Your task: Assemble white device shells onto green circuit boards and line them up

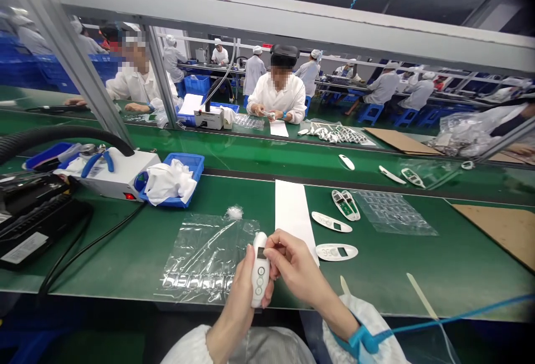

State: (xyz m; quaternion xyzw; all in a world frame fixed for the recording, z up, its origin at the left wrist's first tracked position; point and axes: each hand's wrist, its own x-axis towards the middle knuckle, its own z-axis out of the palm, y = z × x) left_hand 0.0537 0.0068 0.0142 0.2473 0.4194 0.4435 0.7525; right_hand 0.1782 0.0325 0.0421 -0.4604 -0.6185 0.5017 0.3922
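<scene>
White sleeves (188, 346); left fingers (268, 291) clasp handset (258, 291), right fingers (282, 237) pinched at its screen (261, 253); plastic sheet (196, 252), paper (291, 213) near.

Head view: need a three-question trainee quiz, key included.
1. What is each hand doing?
2. True or false: the blue tray holds bunched white material.
3. The camera wearer's blue wrist strap is on the: A. left wrist; B. right wrist.

Key:
1. The left hand grips the white device; the right hand is at its dark screen.
2. True.
3. B.
</scene>
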